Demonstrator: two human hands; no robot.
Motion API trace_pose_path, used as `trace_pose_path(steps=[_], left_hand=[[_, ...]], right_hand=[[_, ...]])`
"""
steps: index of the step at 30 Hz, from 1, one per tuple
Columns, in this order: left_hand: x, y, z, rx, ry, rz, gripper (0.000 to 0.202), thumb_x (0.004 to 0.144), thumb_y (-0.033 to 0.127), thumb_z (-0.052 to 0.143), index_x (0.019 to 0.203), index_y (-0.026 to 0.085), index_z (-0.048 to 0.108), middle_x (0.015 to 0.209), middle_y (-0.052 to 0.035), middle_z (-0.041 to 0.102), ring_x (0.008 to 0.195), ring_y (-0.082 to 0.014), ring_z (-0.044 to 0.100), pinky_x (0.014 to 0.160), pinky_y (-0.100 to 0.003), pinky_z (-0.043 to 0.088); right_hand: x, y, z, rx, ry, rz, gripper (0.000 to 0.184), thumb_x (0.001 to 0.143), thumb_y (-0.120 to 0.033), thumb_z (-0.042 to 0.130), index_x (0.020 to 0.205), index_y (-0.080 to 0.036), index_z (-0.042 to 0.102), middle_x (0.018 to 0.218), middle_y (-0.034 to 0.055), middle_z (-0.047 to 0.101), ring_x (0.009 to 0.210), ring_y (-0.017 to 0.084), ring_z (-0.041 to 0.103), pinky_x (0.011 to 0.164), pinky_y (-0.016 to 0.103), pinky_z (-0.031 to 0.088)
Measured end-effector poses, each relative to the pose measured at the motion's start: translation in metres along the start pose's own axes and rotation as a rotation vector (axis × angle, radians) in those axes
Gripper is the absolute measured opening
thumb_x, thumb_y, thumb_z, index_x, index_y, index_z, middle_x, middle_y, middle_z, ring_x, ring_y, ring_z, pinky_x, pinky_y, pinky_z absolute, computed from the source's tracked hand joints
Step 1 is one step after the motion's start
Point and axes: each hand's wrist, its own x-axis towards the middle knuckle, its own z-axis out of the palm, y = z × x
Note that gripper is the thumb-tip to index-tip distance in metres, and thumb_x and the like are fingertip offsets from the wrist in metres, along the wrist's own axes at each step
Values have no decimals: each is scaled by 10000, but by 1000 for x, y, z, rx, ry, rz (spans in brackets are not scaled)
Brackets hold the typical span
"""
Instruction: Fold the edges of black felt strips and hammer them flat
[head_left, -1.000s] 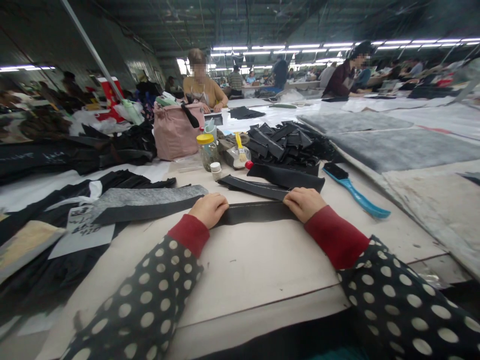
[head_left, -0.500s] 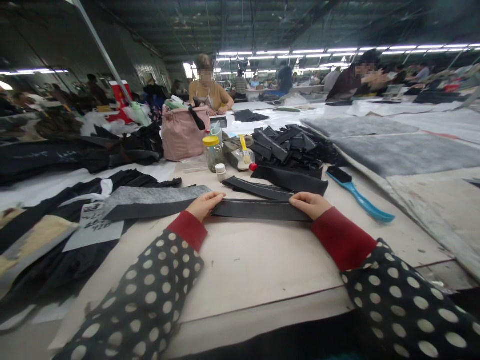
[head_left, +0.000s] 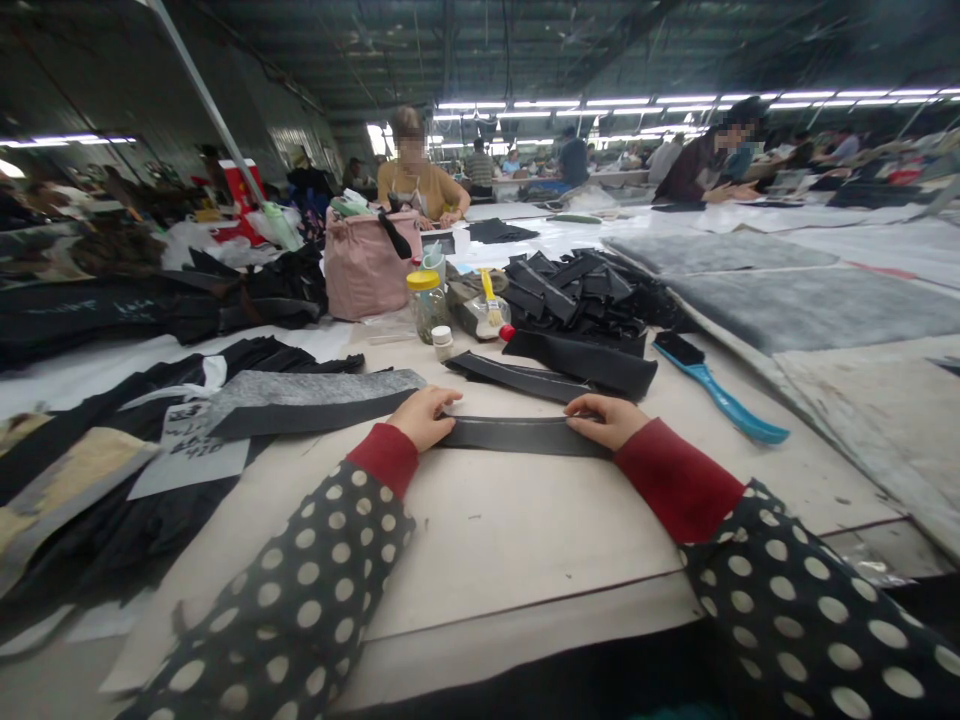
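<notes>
A dark fabric strip (head_left: 517, 435) with a light line along its upper edge lies flat on the pale tabletop before me. My left hand (head_left: 424, 416) is at its left end, thumb and index finger apart, the lower fingertips touching the cloth. At the other end, my right hand (head_left: 609, 420) rests its thumb on the strip, with the index finger raised away from it. Just behind are a folded dark strip (head_left: 517, 377) and a wider black piece (head_left: 581, 364). Left of my left hand lies a black piece with a grey fuzzy panel (head_left: 315, 392).
A blue-handled brush (head_left: 724, 400) lies at right. Behind the strips stand a yellow-lidded jar (head_left: 426, 305), a small white bottle (head_left: 442, 343), a yellow paintbrush (head_left: 491, 300) and a pile of dark strips (head_left: 577, 290). Black fabric (head_left: 285, 350) covers the left side. Co-workers sit beyond.
Both hands have moved slightly nearer to me with the strip, which now lies flat. The pinching fingers of each hand have parted.
</notes>
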Motion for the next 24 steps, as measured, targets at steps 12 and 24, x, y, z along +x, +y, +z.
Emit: trace_pose_path(steps=[12,24], left_hand=[[-5,60,33,195,10,232,290,827,254,424,1093,186,518,1045,-62,573,962,-186,500,859,-347,375],[-6,70,40,370,-87,379,241,842,145,368,981,192,559,948,-47,541,858,-163,479,788,-295,406]], right_hand=[[-3,-10,1,143,43,-224,270,734,-313,497,942,-186,611,928,39,639,838,173,579,773,298,440],[1,-44,21,-556,-2,-274,347,797,-428,456,991,-173,588,922,105,586,853,231,509,723,347,359]])
